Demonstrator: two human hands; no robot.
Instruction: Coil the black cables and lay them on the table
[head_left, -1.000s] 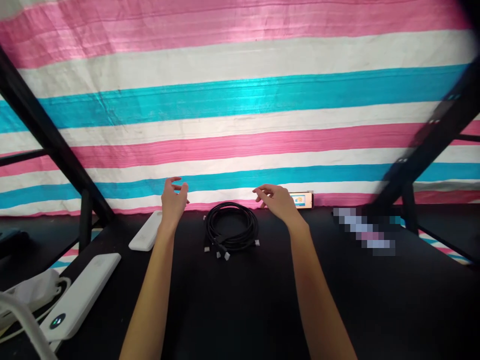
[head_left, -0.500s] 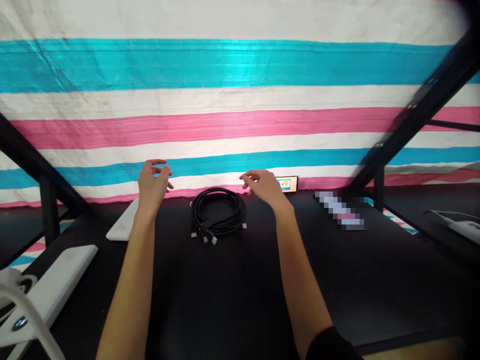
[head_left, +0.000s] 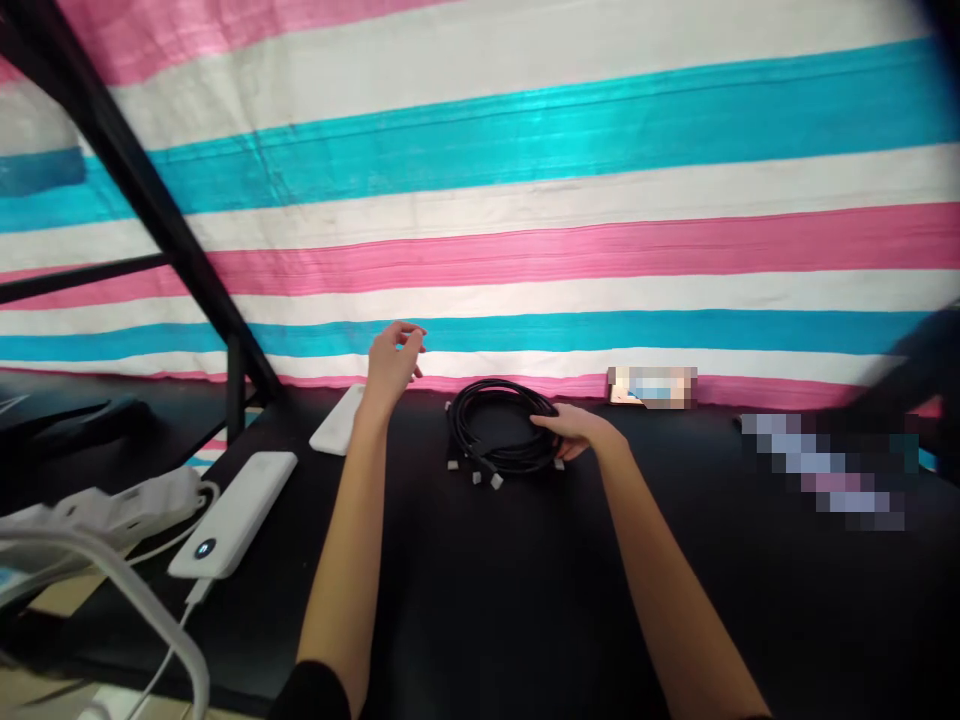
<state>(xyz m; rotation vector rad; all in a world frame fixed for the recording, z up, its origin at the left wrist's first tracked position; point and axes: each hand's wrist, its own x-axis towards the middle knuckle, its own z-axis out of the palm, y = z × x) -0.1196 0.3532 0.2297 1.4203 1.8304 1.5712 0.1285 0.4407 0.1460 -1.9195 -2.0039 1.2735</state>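
Observation:
A coil of black cables with several light plug ends lies on the black table near the striped sheet. My right hand rests on the coil's right side, its fingers curled over the strands. My left hand hovers in the air to the left of the coil, fingers loosely apart and holding nothing. Just below and left of that hand lies a white power bank.
A second white power bank with a lit dot and a white cord lies at the left edge, beside a white power strip. A black frame post stands at the back left. A small box sits against the striped sheet.
My right hand has come down from beside the coil onto its right side. My left hand stays raised. The view has swung to the left.

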